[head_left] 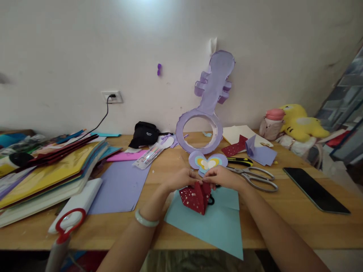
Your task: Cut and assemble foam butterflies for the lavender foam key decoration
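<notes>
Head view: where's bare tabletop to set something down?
Bare wood runs between the blue sheet and the phone, nearer than the scissors. A smaller patch lies between the purple sheet and the blue sheet, crossed by the left forearm. Crowded: the paper stack at left and the back edge around the purple cutout.

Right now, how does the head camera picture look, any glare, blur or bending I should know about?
Head view: a bright glare patch washes out the wall at top centre. The wide lens stretches the edges and slants the far right side. The left hand, the right hand and the red starred paper they pinch are sharp, with only soft shadows. A dark smear blurs the wall's far left.
</notes>
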Available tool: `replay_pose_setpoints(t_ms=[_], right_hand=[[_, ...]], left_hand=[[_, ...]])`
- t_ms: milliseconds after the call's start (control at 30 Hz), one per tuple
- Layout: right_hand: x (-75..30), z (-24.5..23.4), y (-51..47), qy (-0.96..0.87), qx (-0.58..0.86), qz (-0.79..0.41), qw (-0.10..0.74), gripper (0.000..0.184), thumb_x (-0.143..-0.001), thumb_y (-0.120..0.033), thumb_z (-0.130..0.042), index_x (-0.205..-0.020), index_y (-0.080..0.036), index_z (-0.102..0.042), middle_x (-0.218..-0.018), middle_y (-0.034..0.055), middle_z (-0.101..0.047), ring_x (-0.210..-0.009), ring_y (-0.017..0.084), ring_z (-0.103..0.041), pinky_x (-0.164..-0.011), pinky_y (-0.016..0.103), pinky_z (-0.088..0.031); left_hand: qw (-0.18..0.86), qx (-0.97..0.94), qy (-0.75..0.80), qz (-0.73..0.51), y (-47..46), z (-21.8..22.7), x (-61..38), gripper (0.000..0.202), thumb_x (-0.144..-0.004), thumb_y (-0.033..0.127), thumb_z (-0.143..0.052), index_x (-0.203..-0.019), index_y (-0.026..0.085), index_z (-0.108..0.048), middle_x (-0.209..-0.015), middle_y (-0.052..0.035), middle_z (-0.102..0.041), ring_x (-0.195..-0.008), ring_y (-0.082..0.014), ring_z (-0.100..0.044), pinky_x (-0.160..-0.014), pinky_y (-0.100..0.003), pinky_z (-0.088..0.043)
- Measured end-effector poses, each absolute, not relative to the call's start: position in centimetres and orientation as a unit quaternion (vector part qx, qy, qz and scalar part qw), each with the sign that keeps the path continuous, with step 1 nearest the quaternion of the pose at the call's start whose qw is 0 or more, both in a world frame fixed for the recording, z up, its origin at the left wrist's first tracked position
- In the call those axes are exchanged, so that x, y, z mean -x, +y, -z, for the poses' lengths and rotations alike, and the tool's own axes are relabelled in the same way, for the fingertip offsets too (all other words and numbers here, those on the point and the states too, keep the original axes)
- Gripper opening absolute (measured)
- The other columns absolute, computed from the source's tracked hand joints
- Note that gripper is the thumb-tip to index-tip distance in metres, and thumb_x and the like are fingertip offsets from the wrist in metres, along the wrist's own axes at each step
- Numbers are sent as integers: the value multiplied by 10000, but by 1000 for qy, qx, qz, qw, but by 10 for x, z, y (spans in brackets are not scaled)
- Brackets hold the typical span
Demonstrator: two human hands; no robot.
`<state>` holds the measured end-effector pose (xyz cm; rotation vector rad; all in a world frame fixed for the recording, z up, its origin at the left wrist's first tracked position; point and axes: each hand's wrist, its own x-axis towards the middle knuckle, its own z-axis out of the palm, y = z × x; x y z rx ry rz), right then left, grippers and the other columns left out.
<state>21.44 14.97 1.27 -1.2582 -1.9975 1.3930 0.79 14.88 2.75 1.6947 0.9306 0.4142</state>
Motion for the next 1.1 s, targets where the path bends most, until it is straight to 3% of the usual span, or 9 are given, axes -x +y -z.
replay_pose_setpoints(t_ms=[233, 500, 600, 667, 767, 867, 967, 1100], right_hand=[[-213, -14, 148, -725, 451, -477, 207, 256, -788, -407, -676, -656, -188, -665, -533, -21, -579, -493, 111, -506, -477, 222, -349], [-204, -3, 146, -721, 489, -428, 240, 212, -770, -248, -642, -569, -191, -611, -455, -38, -508, -455, 114, -474, -471, 236, -350], [-200, 2, 148, -715, 506, -398, 271, 221, -777, -253, -631, -566, -191, -609, -459, -34, -494, -478, 125, -465, -496, 250, -358], [-200, 3, 150, -711, 510, -387, 291, 244, -827, -319, -589, -629, -185, -638, -540, -3, -563, -541, 147, -514, -540, 267, -403], [-202, 0, 152, -701, 495, -381, 345, 332, -879, -466, -533, -840, -180, -697, -827, 66, -691, -782, 201, -615, -701, 306, -478], [-204, -1, 151, -665, 463, -432, 395, 430, -774, -535, -664, -1024, -188, -706, -1038, 91, -706, -947, 244, -632, -824, 351, -494], [-204, 1, 151, -653, 452, -455, 403, 393, -751, -523, -673, -932, -179, -732, -943, 85, -713, -850, 240, -641, -797, 368, -501], [-204, 4, 154, -667, 454, -420, 415, 344, -773, -521, -626, -764, -191, -721, -784, 50, -680, -762, 224, -616, -732, 351, -488]], left_hand=[[601, -659, 413, -184, 152, -18, -9, 140, -581, 169, -583, -608, 169, -720, -604, 16, -635, -536, -109, -468, -516, -236, -322], [531, -680, 468, -194, 144, -20, -18, 185, -552, 120, -482, -588, 169, -657, -549, 27, -570, -512, -124, -458, -534, -256, -336], [487, -706, 472, -205, 145, -18, -21, 173, -612, 118, -474, -607, 168, -640, -573, 22, -574, -545, -129, -468, -560, -256, -351], [466, -707, 485, -216, 147, -16, -21, 157, -679, 137, -488, -628, 164, -634, -592, 17, -581, -566, -135, -485, -566, -258, -356], [442, -689, 518, -249, 151, -15, -20, 156, -739, 145, -505, -641, 155, -627, -607, 8, -589, -584, -145, -511, -569, -261, -362], [434, -679, 524, -274, 153, -18, -20, 167, -764, 137, -519, -684, 137, -666, -667, -16, -639, -642, -159, -557, -613, -268, -401], [446, -671, 516, -291, 152, -22, -20, 174, -767, 132, -547, -788, 129, -719, -763, -33, -695, -698, -162, -593, -662, -265, -433], [521, -631, 482, -314, 147, -26, -19, 158, -772, 173, -597, -824, 137, -742, -750, -26, -703, -665, -142, -590, -654, -252, -440]])
